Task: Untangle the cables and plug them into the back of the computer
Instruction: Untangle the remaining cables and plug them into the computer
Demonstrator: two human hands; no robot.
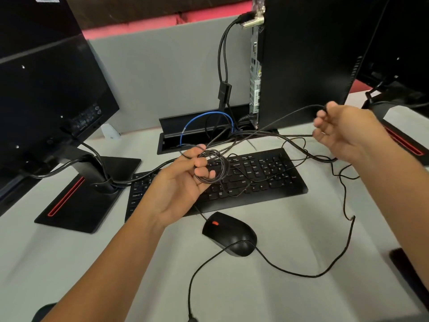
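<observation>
My left hand grips a tangled coil of thin black cables above the left half of the black keyboard. My right hand is raised to the right and pinches a black cable strand that runs back down to the coil. The computer tower stands upright at the back, its rear port panel facing left. Two black cables are plugged in near its top. A black mouse lies in front of the keyboard, its cable looping right across the desk.
A monitor on a black stand with a red stripe fills the left. An open cable hatch in the desk holds a blue cable. Another monitor base sits at the right. A grey partition backs the desk.
</observation>
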